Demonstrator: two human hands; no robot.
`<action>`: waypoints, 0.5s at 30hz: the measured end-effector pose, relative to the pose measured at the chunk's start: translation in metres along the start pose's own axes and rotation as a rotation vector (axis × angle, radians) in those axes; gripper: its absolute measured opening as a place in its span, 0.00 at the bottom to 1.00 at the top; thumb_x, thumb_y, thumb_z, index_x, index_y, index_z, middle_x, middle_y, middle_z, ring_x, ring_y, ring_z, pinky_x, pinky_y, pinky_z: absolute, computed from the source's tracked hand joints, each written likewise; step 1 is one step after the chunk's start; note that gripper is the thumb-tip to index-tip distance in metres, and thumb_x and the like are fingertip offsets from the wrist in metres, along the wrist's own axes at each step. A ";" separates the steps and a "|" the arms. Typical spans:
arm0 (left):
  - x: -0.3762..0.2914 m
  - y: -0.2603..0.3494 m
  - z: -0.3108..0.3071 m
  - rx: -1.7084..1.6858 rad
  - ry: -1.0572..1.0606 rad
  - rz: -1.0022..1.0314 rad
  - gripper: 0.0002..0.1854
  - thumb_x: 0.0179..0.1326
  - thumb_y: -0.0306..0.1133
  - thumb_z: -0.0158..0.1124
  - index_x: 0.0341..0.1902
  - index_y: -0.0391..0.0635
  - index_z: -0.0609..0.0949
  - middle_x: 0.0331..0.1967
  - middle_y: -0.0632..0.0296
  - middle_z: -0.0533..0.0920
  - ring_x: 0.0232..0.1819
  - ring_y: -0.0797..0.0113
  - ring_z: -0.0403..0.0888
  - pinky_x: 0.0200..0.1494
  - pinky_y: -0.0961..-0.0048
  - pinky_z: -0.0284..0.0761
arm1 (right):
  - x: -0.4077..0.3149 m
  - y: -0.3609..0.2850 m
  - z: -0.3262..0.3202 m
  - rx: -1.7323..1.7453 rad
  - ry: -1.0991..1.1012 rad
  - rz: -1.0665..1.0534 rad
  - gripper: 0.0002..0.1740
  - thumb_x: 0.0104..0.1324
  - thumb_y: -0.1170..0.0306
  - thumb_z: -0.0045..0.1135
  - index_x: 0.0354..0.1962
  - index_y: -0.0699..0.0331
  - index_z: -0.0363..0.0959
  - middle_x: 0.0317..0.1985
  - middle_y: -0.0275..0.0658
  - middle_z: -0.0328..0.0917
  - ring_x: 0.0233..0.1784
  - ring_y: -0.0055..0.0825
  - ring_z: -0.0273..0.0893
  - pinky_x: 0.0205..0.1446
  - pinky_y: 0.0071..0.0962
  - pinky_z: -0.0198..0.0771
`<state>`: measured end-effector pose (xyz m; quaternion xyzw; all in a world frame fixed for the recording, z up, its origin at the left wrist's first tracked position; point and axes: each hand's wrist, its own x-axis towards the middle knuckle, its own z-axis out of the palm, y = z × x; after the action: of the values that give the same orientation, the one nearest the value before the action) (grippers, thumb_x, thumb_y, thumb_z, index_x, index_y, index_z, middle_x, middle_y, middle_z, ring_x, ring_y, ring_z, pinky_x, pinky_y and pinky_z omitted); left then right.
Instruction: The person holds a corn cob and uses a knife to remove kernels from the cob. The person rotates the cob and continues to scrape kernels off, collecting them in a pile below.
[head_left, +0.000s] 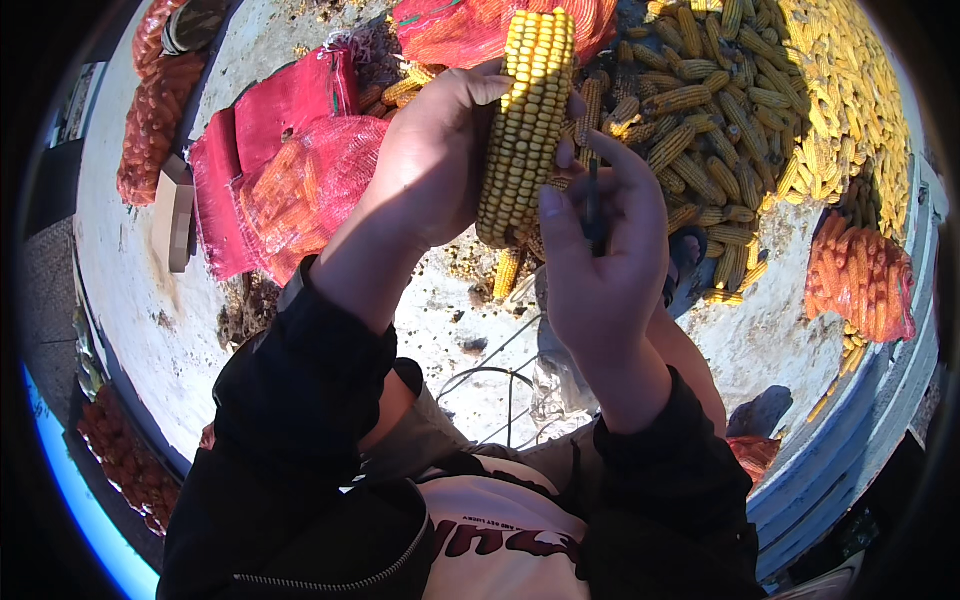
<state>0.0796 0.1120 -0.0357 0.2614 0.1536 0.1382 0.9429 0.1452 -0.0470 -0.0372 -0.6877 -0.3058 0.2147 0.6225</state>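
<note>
My left hand grips a husked ear of yellow corn from its left side and holds it nearly upright, top end in sunlight. The kernel rows on the side facing me look full. Just right of the ear is my right hand, fingers curled around a slim dark-handled tool; the tool's working end is not clear. My right thumb tip lies at the ear's lower right edge. Beneath the ear, another corn cob rests on the pale ground among loose kernels.
A large heap of corn ears spreads at the upper right. Red mesh sacks of corn lie at the left, top and right. An open cardboard box stands at the left. Thin dark cords or rods lie before my lap.
</note>
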 end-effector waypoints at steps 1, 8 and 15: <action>0.000 0.002 -0.001 -0.051 -0.017 -0.019 0.23 0.73 0.40 0.43 0.62 0.36 0.74 0.48 0.53 0.83 0.43 0.59 0.84 0.54 0.59 0.84 | 0.001 -0.001 -0.001 0.006 -0.005 -0.007 0.27 0.69 0.76 0.67 0.63 0.70 0.69 0.48 0.40 0.79 0.43 0.18 0.80 0.46 0.20 0.76; 0.007 0.005 -0.005 -0.381 -0.172 -0.083 0.38 0.67 0.47 0.45 0.74 0.31 0.68 0.53 0.49 0.81 0.42 0.53 0.80 0.51 0.54 0.79 | 0.004 0.005 0.005 0.150 -0.019 -0.049 0.26 0.73 0.76 0.62 0.65 0.72 0.66 0.46 0.40 0.79 0.43 0.19 0.78 0.48 0.21 0.75; 0.012 0.005 -0.013 -0.387 -0.221 0.011 0.39 0.67 0.48 0.46 0.74 0.30 0.67 0.60 0.41 0.81 0.45 0.46 0.81 0.53 0.49 0.80 | -0.008 0.001 0.024 0.457 -0.121 0.229 0.35 0.74 0.74 0.61 0.73 0.74 0.55 0.51 0.45 0.80 0.54 0.25 0.81 0.56 0.25 0.77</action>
<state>0.0853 0.1259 -0.0465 0.0898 0.0187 0.1406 0.9858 0.1240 -0.0353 -0.0419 -0.5450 -0.2065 0.3881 0.7140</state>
